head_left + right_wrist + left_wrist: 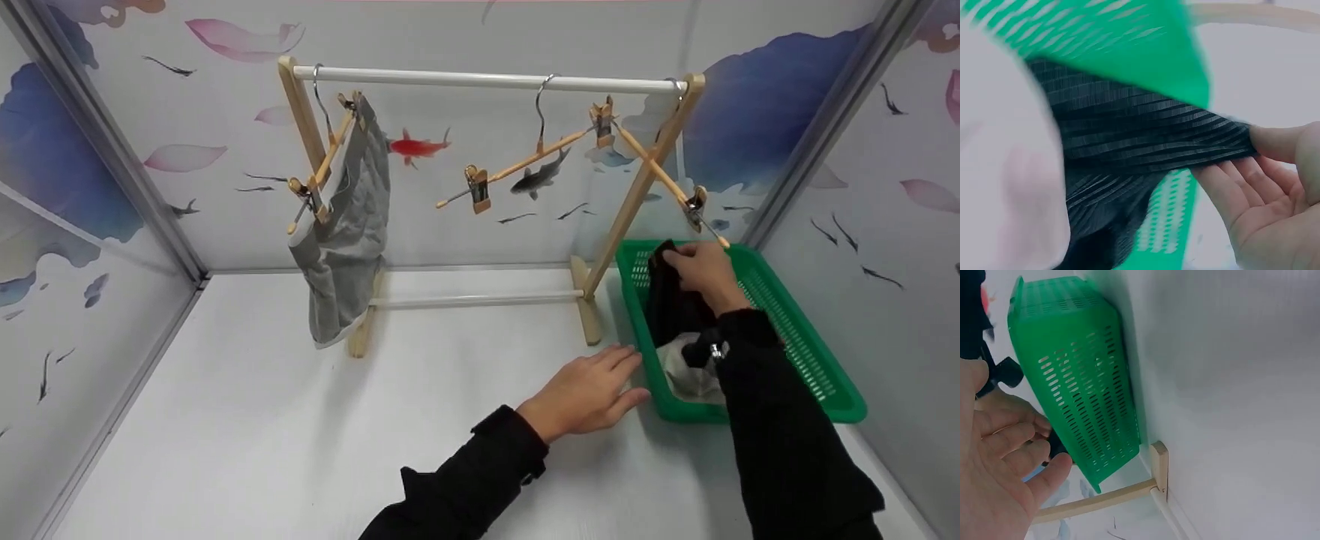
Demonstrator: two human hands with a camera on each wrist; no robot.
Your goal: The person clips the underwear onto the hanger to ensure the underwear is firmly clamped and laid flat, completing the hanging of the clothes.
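Observation:
At the far left part of the green basket (814,360), my right hand (705,274) pinches a black ribbed cloth (671,307) between thumb and fingers. The right wrist view shows the cloth (1145,135) stretched from the basket up to my right hand (1264,185). A pale cloth (686,375) lies in the basket, partly behind my sleeve. My left hand (589,394) is held beside the basket's near left side, fingers loosely extended and holding nothing. In the left wrist view, my left hand (1010,461) appears just left of the basket (1078,377); contact is unclear.
A wooden rack with a white rod (480,77) stands behind. Grey shorts-like cloth (345,225) hangs from the left clip hanger (326,161). A middle hanger (536,156) and a right hanger (652,165) carry only clips; the right one hangs just above my right hand.

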